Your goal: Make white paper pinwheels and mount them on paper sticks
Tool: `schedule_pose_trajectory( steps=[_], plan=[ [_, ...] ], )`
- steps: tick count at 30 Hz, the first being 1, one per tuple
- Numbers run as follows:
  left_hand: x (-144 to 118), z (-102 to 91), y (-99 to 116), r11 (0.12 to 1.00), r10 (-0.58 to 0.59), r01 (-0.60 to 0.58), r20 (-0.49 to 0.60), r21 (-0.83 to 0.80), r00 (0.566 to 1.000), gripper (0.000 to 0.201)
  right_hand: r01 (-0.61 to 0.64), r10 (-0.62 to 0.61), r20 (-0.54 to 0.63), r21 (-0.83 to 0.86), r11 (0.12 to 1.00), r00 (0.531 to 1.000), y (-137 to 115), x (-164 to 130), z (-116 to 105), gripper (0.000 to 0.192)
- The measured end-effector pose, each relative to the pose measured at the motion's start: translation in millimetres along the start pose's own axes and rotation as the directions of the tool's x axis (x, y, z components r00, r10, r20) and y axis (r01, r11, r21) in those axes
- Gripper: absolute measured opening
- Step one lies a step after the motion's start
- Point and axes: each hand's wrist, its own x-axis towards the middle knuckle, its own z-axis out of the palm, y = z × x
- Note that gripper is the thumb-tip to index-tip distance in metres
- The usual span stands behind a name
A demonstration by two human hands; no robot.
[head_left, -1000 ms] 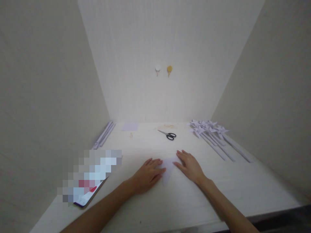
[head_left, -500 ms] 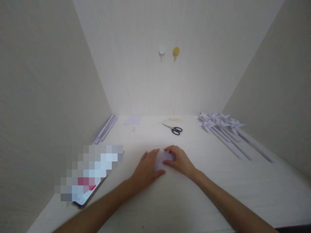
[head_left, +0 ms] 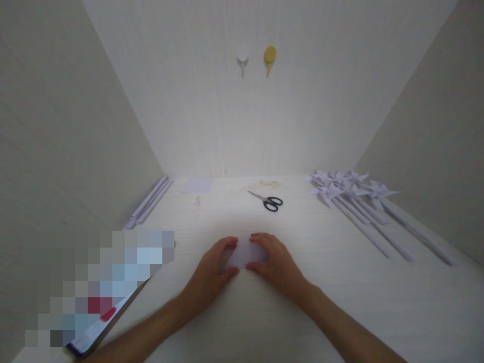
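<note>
- A small sheet of pale paper point(head_left: 246, 253) lies flat on the table point(head_left: 340, 297), well in front of the scissors point(head_left: 266, 199), pinned between the two hands so that it cannot slide while its edges are worked.
- The left hand point(head_left: 210, 272) rests palm down at the paper's left edge, fingers loosely curled, thumb and forefinger meeting on the lower left corner; it pinches the paper lightly rather than gripping it.
- The right hand point(head_left: 273, 263) lies over the paper's right side, fingers bent and fairly close together, fingertips pressing the top edge; whether the thumb is under the sheet I cannot tell.
- To the right of the scissors lies a row of finished paper pinwheels point(head_left: 350, 187) on long rolled sticks, heads towards the back wall, laid side by side, seemingly to keep them out of the working space.
- Left of the scissors sit a flat lilac paper square point(head_left: 197, 185) and, farther left along the side wall, a few spare rolled paper sticks point(head_left: 148, 203).
- Just behind the scissors is a small heap of something thin and tan, too small to name.
- Two round hooks point(head_left: 256, 55), one white and one yellow, are on the wall high above the scissors.
</note>
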Motion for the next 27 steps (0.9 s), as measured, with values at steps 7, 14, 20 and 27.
schedule_pose_trajectory(
  steps=[7, 14, 20, 27],
  plan=[
    [-2.8, -2.5, 6.2, 0.992, -0.051, 0.048, -0.025, -0.113, 0.998, 0.047, -0.062, 0.068, -0.070, 0.084, 0.995, 0.995, -4.7, 1.0, -2.8, 0.051],
    [-0.7, -4.6, 5.5, 0.984, -0.073, 0.066, -0.037, -0.167, 0.997, 0.029, -0.148, 0.142, 0.051, 0.132, 0.980, 0.989, -6.8, -0.6, -6.3, 0.030],
    [-1.0, -6.6, 8.7, 0.983, -0.080, 0.058, -0.122, -0.174, 0.989, 0.008, -0.068, 0.064, 0.052, 0.083, 0.994, 0.997, -12.1, -0.8, -9.2, 0.016],
    [-2.2, -6.3, 14.0, 0.954, -0.236, 0.152, -0.333, -0.260, 0.913, 0.017, -0.119, 0.121, 0.008, 0.245, 0.962, 0.993, -14.0, -2.4, -9.8, 0.024]
  ],
)
